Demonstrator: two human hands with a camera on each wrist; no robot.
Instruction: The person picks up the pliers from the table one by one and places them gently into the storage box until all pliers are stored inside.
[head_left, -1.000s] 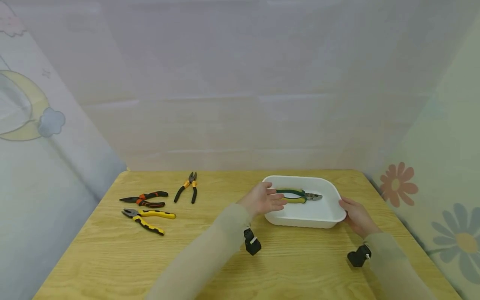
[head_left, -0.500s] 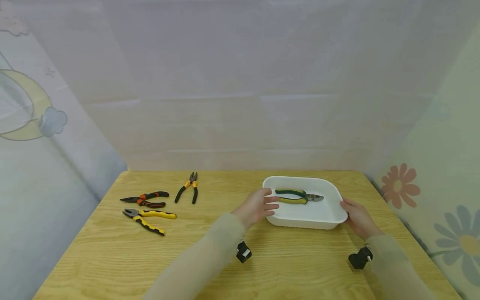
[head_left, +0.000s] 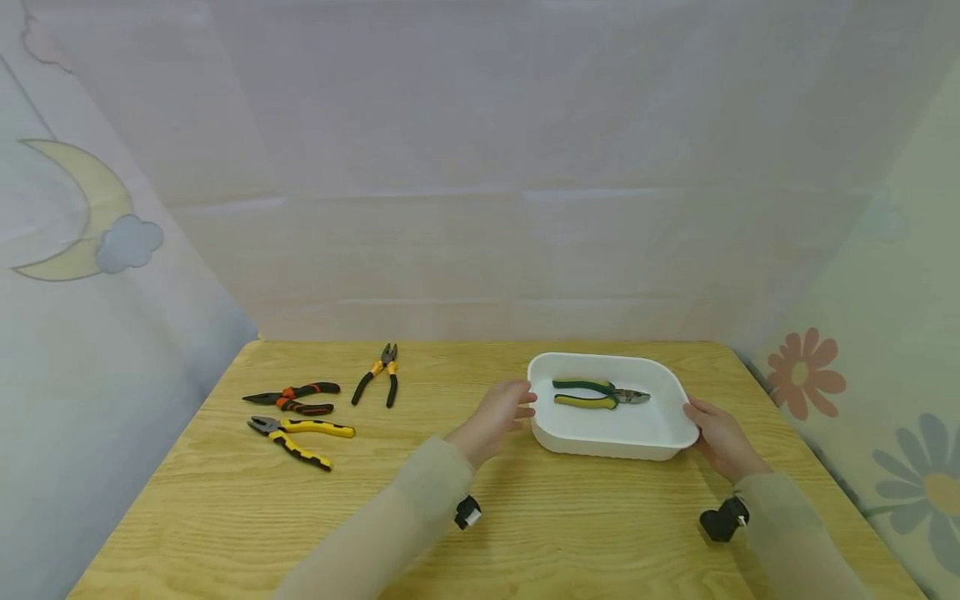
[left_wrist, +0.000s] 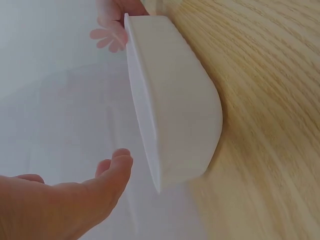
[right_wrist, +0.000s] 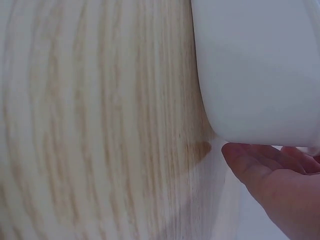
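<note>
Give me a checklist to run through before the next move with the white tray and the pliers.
1. Green pliers lie fully inside the white tray: ok.
2. Tray sits flat on the table: ok.
3. Right hand is at the tray's right end: ok; how firmly it holds, cannot tell.
4. Left hand has contact with the tray: not ok, its fingers are apart from the rim.
5. Three other pliers lie away from the tray: ok.

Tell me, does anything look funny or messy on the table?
Nothing stands out. One pair of pliers lies flat in the white tray, three more lie on the table, and nothing looks spilled or broken.
</note>
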